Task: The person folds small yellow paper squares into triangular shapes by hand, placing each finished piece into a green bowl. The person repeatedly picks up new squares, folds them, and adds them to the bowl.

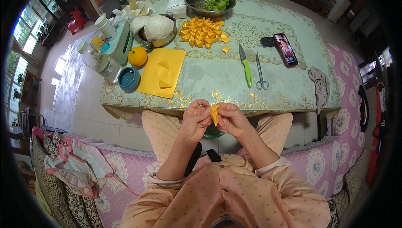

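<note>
Between my two hands, just off the table's front edge, is a small folded piece of golden-yellow paper [214, 115]. My left hand [197, 119] pinches its left side with thumb and fingertips. From the other side, my right hand [231, 118] grips it the same way. A stack of yellow paper sheets [150, 74] lies on the table ahead to the left, with loose folded pieces [164, 79] on top. Farther back is a pile of pointed folded paper units [202, 32]. One small flat yellow piece [226, 49] rests beside the pile.
A green-handled knife [246, 66] and metal scissors [260, 75] lie on the tablecloth [207, 71]. Right of them is a lit smartphone [285, 50]. A blue bowl [128, 79], an orange fruit [137, 56] and a plastic bottle [100, 62] stand left. Green grapes fill part of a steel basin [194, 3].
</note>
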Available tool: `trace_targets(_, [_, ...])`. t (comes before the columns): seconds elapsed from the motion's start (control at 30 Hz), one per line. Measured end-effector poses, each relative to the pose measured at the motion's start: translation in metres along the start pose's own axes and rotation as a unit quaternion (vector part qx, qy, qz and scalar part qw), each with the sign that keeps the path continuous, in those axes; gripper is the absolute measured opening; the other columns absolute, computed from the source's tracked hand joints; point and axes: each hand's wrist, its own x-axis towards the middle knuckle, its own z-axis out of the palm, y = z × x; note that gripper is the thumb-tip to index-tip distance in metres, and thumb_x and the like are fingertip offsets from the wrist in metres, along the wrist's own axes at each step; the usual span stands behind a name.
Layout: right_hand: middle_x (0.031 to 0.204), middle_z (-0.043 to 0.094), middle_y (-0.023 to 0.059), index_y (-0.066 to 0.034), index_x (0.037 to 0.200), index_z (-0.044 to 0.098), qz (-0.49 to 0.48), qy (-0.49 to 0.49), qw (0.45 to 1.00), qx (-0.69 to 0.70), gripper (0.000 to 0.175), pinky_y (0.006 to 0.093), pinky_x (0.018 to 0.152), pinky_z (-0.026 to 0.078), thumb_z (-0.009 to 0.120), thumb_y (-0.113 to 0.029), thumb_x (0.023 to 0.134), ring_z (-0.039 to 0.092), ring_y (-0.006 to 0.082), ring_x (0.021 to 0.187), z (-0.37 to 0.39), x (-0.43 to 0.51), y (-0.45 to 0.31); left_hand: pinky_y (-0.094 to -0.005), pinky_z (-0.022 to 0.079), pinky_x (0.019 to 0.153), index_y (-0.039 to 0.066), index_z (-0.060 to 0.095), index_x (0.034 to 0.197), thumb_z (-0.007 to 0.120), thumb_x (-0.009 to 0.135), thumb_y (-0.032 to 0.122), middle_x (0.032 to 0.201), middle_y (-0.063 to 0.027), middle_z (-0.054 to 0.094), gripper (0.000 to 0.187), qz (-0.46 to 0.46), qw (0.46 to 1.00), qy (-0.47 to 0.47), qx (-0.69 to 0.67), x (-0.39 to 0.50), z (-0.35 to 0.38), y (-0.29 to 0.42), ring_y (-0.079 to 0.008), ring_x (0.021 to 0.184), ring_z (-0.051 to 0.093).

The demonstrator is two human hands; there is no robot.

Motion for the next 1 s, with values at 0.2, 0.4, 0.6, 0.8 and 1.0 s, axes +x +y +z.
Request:
trace_targets(0.2, [0.048, 0.046, 0.0047, -0.0005, 0.078, 0.049, 0.006, 0.004, 0.998, 0.061, 0.018, 0.0223, 0.033, 0.032, 0.047, -0.015, 0.087, 0.038, 0.0115, 0.035, -0.002, -0.002, 0.003, -0.0201, 0.029, 0.043, 0.006, 0.044, 0.099, 0.049, 0.081, -0.006, 0.073, -0.0079, 0.050, 0.022, 0.005, 0.992, -0.015, -0.123, -0.002, 0.001, -0.006, -0.0089, 0.046, 0.038])
trace_targets(0.4, [0.048, 0.046, 0.0044, -0.0004, 0.077, 0.049, 0.006, 0.020, 0.999, 0.041, 0.018, 0.0220, 0.033, 0.032, 0.047, -0.015, 0.088, 0.038, 0.0111, 0.035, -0.002, -0.004, -0.002, -0.0206, 0.030, 0.044, 0.004, 0.045, 0.097, 0.050, 0.083, -0.002, 0.069, -0.0059, 0.049, 0.016, 0.000, 0.999, 0.020, -0.029, -0.003, 0.006, -0.003, -0.0093, 0.048, 0.039])
trace_targets(0.6, [0.049, 0.047, 0.0048, -0.0005, 0.077, 0.049, 0.013, 0.019, 1.000, 0.009, 0.018, 0.0222, 0.034, 0.032, 0.047, -0.015, 0.088, 0.039, 0.0118, 0.035, 0.001, -0.005, 0.000, -0.0194, 0.029, 0.045, 0.006, 0.046, 0.099, 0.049, 0.084, 0.000, 0.071, -0.0042, 0.049, 0.016, 0.018, 1.000, 0.009, -0.004, -0.003, 0.002, -0.004, -0.0081, 0.047, 0.037])
trace_targets(0.8, [0.049, 0.047, 0.0056, -0.0006, 0.078, 0.049, 0.024, -0.011, 0.996, 0.084, 0.018, 0.0232, 0.034, 0.033, 0.046, -0.015, 0.088, 0.040, 0.0125, 0.036, 0.000, -0.004, 0.003, -0.0187, 0.031, 0.047, 0.007, 0.045, 0.102, 0.047, 0.085, 0.000, 0.076, -0.0038, 0.048, 0.019, 0.042, 0.993, -0.013, -0.111, -0.002, 0.002, -0.015, -0.0071, 0.050, 0.037])
trace_targets(1.0, [0.052, 0.049, 0.0058, -0.0012, 0.080, 0.049, -0.018, 0.025, 1.000, 0.000, 0.017, 0.0237, 0.036, 0.035, 0.047, -0.016, 0.088, 0.044, 0.0131, 0.039, 0.002, -0.004, 0.001, -0.0193, 0.033, 0.046, 0.007, 0.044, 0.098, 0.049, 0.083, -0.001, 0.074, -0.0040, 0.047, 0.017, 0.038, 0.989, 0.052, -0.134, -0.001, 0.008, -0.016, -0.0092, 0.051, 0.040])
